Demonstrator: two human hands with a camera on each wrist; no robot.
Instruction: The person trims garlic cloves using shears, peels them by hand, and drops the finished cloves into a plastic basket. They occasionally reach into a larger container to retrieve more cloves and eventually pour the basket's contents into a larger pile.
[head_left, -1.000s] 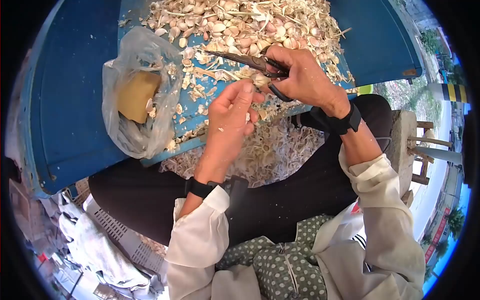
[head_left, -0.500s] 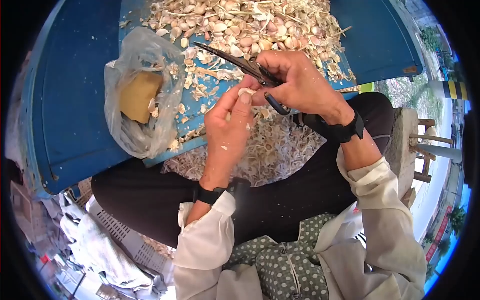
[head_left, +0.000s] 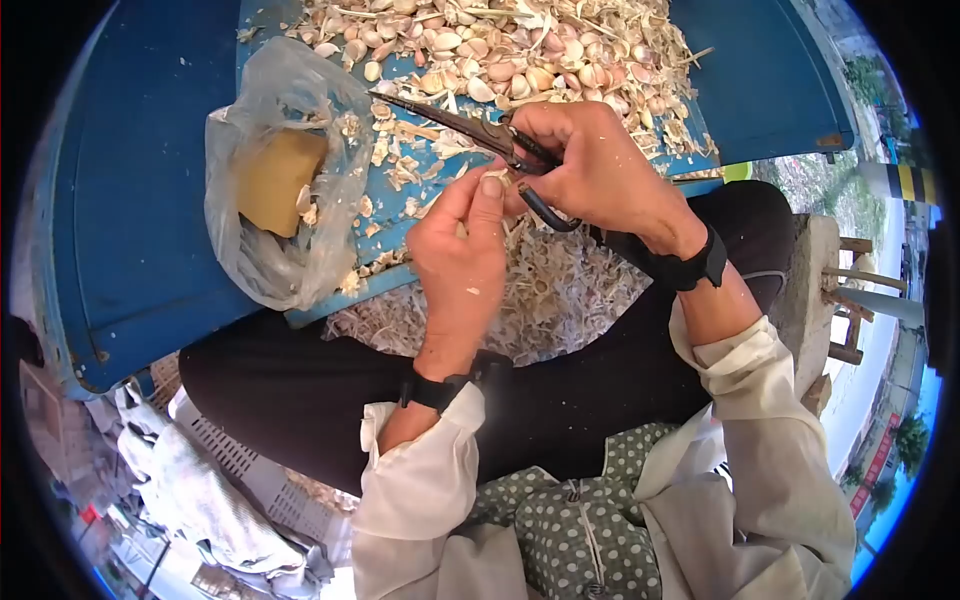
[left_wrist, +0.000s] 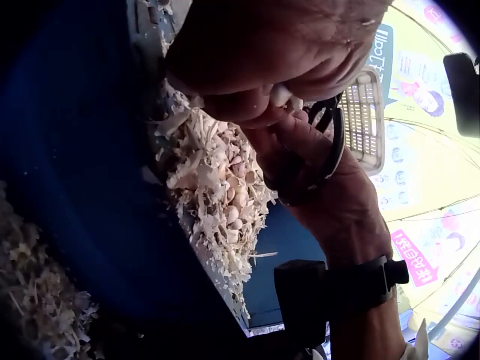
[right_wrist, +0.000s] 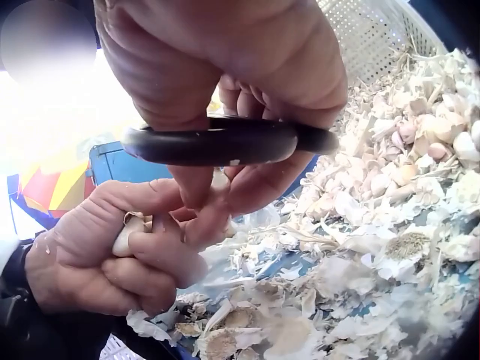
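My right hand holds black-handled scissors, fingers in the loops, the dark blades pointing up and left over the blue table. Thumb and fingers of my left hand pinch a garlic clove right beside the right fingertips. The right wrist view shows another pale clove tucked in the curled left fingers. There the scissor handle crosses in front of the right fingers and hides part of the pinched clove.
A large heap of garlic cloves lies at the back of the table. A clear plastic bag at left contains a yellow-brown block. Peels are piled between the knees. A pale plastic basket stands behind the heap.
The scissors have shifted left with the right hand. The left fingers have drawn together around the clove, and the left forearm has moved slightly right.
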